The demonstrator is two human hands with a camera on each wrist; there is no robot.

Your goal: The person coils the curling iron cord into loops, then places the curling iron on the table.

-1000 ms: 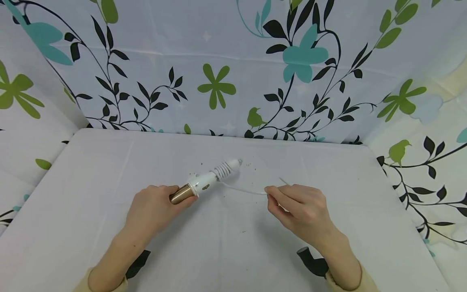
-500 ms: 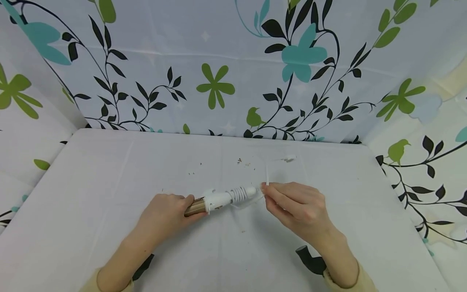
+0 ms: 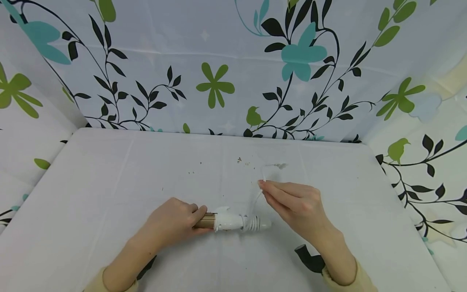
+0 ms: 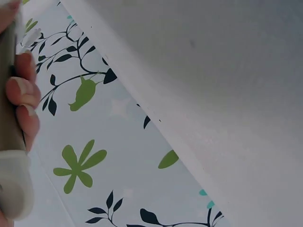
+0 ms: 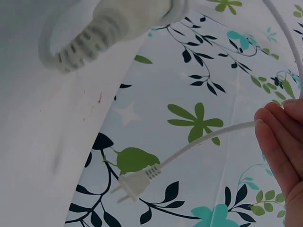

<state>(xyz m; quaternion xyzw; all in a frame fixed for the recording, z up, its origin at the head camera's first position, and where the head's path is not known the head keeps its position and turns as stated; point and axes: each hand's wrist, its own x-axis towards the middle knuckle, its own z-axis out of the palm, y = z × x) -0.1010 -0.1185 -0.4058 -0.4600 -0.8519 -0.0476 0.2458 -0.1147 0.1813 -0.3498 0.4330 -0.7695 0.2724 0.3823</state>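
Observation:
My left hand (image 3: 178,219) grips the gold barrel (image 3: 205,221) of what looks like a curling iron, its white handle (image 3: 229,222) pointing right. White cord (image 3: 251,224) lies in several loops round the handle's far end. In the left wrist view, fingers (image 4: 23,90) curl round the barrel, with a white end piece (image 4: 14,184) below them. My right hand (image 3: 297,200) pinches the loose cord between thumb and fingertips, above and right of the handle. In the right wrist view, a two-pin plug (image 5: 135,184) hangs on the short length beyond the fingers.
A white tabletop (image 3: 120,170) lies under both hands, with small dark crumbs (image 3: 239,160) scattered toward the back. Behind it stands a leaf-and-flower patterned cloth (image 3: 226,48), which continues along both sides. Dark wrist straps (image 3: 310,259) show near the sleeves.
The iron has swung from slanting up and right to nearly level, coming closer to the person. My left hand moved right and nearer. My right hand, still pinching the cord, shifted slightly left.

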